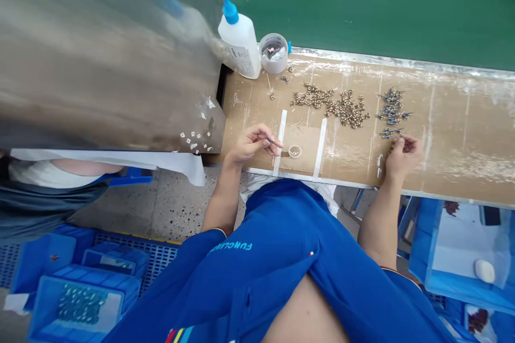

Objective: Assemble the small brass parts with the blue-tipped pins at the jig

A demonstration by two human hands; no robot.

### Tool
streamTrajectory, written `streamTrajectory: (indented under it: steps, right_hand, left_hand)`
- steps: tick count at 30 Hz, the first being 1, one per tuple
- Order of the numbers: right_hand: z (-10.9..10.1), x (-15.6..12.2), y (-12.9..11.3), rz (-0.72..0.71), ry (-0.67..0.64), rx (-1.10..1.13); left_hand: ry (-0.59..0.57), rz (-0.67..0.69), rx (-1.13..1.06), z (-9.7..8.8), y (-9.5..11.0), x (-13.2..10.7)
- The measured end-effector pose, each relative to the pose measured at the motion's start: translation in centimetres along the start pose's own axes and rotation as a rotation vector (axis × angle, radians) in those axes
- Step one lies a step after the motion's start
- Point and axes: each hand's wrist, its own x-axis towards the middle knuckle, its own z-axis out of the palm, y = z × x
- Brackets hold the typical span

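My left hand (257,142) hovers above the left part of the cardboard-covered bench (446,144), thumb and fingertips pinched on a small thin dark part (271,141). Just right of it lies a small clear ring-shaped dish (295,151) between two white tape strips. My right hand (403,155) is at the near edge of a small cluster of blue-and-brass parts (389,133). Its thumb and forefinger are pressed together; what is between them is too small to make out. Farther back is a larger group of blue-and-brass parts (392,106), and a brass-coloured pile (346,109) spreads to its left.
A white bottle with a blue nozzle (243,45) and a round tub (274,53) stand at the back left. A metal surface (120,64) with white scraps borders the bench. Blue bins (438,273) sit low at right. Another person's arm (84,166) shows at left.
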Motion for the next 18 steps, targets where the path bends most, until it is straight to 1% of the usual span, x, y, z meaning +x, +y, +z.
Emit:
streamTrajectory:
  steps: [2,4,8,11,13,14,15,16,17,18]
  right_hand:
    - [0.0,0.0,0.1,-0.003,-0.001,0.008]
    - [0.1,0.0,0.3,-0.008,0.002,0.016]
    - [0.1,0.5,0.9,-0.002,0.001,0.065]
    - [0.3,0.7,0.8,-0.003,0.061,0.136]
    - [0.6,0.0,0.3,-0.054,0.115,0.190]
    - [0.8,-0.7,-0.1,-0.096,0.115,0.217]
    - [1.1,-1.7,-0.6,-0.142,0.083,0.244]
    - [1.6,-2.9,-1.1,-0.188,0.011,0.273]
    - [2.0,-4.3,-1.5,-0.232,-0.104,0.298]
    - [2.6,-5.8,-2.0,-0.267,-0.268,0.318]
  left_hand:
    - [-0.034,-0.042,-0.004,0.1,-0.5,1.1]
    - [-0.038,-0.056,-0.001,0.4,-0.8,2.0]
    - [0.024,-0.069,0.066,0.6,-1.4,3.1]
    - [0.073,-0.073,0.143,0.4,-2.1,3.7]
    - [0.106,-0.056,0.184,0.2,-2.6,4.1]
    - [0.121,-0.047,0.200,0.1,-2.9,4.3]
    - [0.133,-0.041,0.212,0.0,-3.2,4.4]
    - [0.143,-0.038,0.218,0.0,-3.4,4.6]
    - [0.149,-0.041,0.220,0.1,-3.7,4.8]
    - [0.153,-0.047,0.218,0.2,-4.0,4.9]
